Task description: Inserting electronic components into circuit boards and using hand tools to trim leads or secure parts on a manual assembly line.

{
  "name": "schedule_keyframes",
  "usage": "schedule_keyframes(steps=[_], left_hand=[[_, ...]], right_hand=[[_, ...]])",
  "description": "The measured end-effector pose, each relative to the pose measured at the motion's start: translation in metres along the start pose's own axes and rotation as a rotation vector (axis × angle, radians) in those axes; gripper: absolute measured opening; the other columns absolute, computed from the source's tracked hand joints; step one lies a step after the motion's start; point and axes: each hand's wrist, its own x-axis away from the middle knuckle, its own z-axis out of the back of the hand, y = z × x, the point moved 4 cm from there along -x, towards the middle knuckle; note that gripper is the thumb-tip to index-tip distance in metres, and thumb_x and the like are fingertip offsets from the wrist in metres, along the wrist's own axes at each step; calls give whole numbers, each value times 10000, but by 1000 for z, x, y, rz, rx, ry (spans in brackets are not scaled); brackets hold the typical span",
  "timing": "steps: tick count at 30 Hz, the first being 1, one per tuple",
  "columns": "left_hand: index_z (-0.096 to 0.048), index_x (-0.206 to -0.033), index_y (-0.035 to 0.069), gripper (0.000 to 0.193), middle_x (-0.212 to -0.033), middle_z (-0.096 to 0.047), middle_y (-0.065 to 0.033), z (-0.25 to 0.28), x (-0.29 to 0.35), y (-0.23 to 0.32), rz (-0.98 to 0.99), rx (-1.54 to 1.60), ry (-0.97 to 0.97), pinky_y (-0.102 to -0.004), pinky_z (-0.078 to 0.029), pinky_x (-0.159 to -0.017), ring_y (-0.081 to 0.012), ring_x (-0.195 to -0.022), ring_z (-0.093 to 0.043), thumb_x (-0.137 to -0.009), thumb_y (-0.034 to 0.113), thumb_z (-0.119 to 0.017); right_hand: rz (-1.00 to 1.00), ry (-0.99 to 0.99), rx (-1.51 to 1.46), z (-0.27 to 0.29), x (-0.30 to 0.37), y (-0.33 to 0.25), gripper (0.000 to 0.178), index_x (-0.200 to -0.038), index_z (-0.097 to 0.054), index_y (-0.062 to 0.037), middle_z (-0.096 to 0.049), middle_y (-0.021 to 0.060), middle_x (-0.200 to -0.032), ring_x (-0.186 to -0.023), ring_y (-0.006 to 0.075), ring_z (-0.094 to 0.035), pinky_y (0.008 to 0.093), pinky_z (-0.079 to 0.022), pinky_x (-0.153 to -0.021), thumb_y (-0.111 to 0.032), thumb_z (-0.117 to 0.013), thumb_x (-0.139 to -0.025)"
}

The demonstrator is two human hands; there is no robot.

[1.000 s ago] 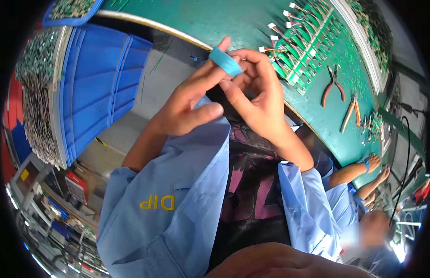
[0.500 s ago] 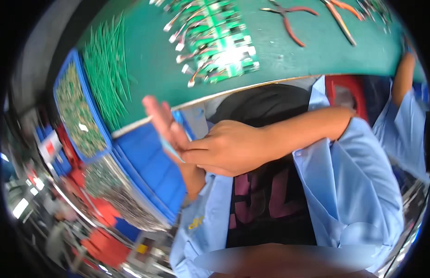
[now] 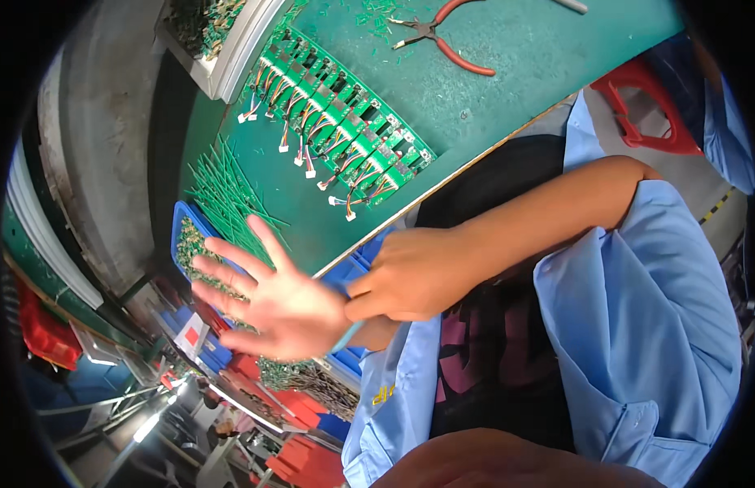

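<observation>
My left hand is held up at the left of the bench edge, palm showing and fingers spread, with nothing in it. Round its wrist runs a thin light blue wristband. Reaching across my body, my right hand has its fingers closed at that wrist, pinching the band; the fingertips partly hide it. Beyond the hands, a row of joined green circuit boards lies on the green bench mat, short coloured wires and white connectors hanging off its near left side.
Green wires lie in a bundle near the bench's left end. Beside them stands a blue bin of small parts. Red-handled cutters rest among green clippings. A red stool stands at the right.
My left hand has turned from edge-on to palm showing, its fingers now spread wide. My right hand stays at the left wrist. The whole view has tilted and shifted.
</observation>
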Motion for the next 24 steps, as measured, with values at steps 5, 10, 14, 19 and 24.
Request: schedule_keyframes(steps=[5,10,14,19,24], left_hand=[[-647,-1264,70,215,-1224,-685,-108,-8,-33,36,139,1159,-498,-453,-699,-831,-225,-1002,-730,-1051,71,-615],[-618,-1491,48,660,-1567,-625,-183,15,-25,-45,64,-1138,-943,-643,-334,-1279,-376,-1533,-508,-871,177,-805],[-542,-1609,174,924,-1699,-475,-120,27,-17,-82,-29,-1497,-1095,-760,-160,-1283,-341,-1626,-362,-774,282,-923],[-579,-1553,157,889,-1739,-417,-120,56,-27,-103,-141,-1486,-1128,-765,-114,-1291,-325,-1666,-291,-754,346,-921],[-578,-1532,98,860,-1688,-477,-111,20,-25,-86,-145,-1482,-1108,-711,-120,-1327,-343,-1637,-338,-775,374,-879]], right_hand=[[15,123,-524,12,-3,-1,361,-1257,-663,-62,-713,105,-1130,-931,318,-713,409,-570,-782,-62,-682,-897],[-261,482,579,163,27,40,423,-1282,-669,-59,-694,144,-1261,-1102,331,-671,406,-543,-966,-114,-824,-892],[-445,-26,1133,204,79,71,590,-1299,-614,-50,-666,143,-1244,-1150,357,-652,462,-502,-1006,-349,-853,-850],[-645,-139,989,208,73,76,516,-1383,-573,-44,-646,170,-1329,-1192,392,-628,473,-477,-1093,-230,-769,-944],[-979,-35,561,221,70,65,441,-1404,-557,-20,-659,145,-1302,-1150,304,-644,399,-500,-1039,-84,-659,-980]])
